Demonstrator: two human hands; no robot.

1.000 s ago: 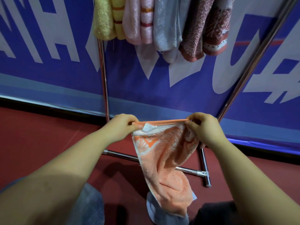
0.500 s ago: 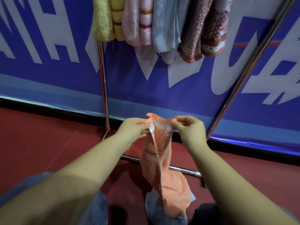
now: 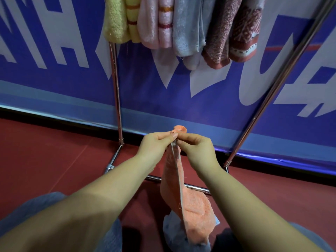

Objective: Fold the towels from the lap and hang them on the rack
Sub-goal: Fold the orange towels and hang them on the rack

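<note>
An orange towel (image 3: 190, 206) hangs folded in half lengthwise in front of me, its lower end reaching down to my lap. My left hand (image 3: 154, 146) and my right hand (image 3: 196, 148) meet at its top and pinch the two upper corners together. Under the towel's lower end a pale blue-grey towel (image 3: 174, 231) lies on my lap. The chrome rack (image 3: 116, 91) stands ahead, with yellow, pink, grey and reddish-brown towels (image 3: 181, 26) draped side by side over its top, which is out of frame.
The rack's slanted right post (image 3: 280, 79) and low crossbar (image 3: 196, 187) stand close in front of my knees. Behind the rack is a blue banner with white letters (image 3: 54, 51). The floor (image 3: 45, 157) is dark red.
My hands came together from about a towel's width apart, closing the spread orange towel into a narrow lengthwise fold. The view tilted slightly downward.
</note>
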